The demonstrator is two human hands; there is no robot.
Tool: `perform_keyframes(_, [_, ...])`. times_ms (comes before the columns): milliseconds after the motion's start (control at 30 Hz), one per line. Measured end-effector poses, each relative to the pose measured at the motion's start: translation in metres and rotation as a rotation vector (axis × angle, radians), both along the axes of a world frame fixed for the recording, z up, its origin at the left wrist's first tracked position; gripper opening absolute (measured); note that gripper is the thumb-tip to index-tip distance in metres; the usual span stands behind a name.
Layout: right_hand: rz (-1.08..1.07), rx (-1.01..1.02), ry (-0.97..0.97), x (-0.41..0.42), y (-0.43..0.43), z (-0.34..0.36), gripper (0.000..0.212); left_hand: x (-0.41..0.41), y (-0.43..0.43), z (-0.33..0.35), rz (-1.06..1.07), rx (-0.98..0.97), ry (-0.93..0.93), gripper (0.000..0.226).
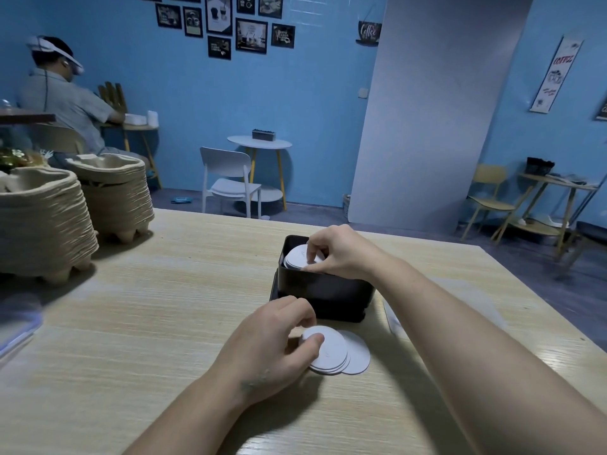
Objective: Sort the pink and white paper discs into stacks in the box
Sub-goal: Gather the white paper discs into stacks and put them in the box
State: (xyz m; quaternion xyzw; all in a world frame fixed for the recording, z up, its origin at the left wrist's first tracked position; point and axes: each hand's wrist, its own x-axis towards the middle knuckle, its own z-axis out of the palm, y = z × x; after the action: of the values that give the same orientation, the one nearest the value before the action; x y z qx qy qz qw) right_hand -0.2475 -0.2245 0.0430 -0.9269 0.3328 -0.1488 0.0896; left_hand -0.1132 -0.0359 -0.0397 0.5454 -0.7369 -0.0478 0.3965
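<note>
White paper discs fanned flat, left hand fingers pinching them, right hand fingers gripping stack in black box

The box stands on the desk right of the middle, nearer the far edge than the near one. A stack of discs lies in the left end of the box, and the right hand reaches over the box's right part to pinch them. Just before the box, towards the near edge, the loose discs lie fanned and overlapping on the desk, with the left hand gripping their left rim, thumb on top. At the far left corner stand two piles of trays: the near pile at the left edge, the far pile just behind and to its right.
</note>
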Motion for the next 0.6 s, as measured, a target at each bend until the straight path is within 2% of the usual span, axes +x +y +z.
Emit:
perform_keyframes(300, [0.077,-0.002,-0.031,-0.01,-0.007,-0.002,0.019,-0.001,-0.001,-0.001,-0.022,0.01,0.01,0.015])
perform_keyframes(467, [0.055,0.001,-0.231,-0.03,0.012,0.005,0.011,0.0,-0.001,-0.002,-0.045,0.019,0.035,0.011])
perform_keyframes(600, [0.16,-0.054,-0.388,-0.059,0.048,0.001,0.007,0.001,-0.001,-0.002,-0.043,0.015,0.038,0.01])
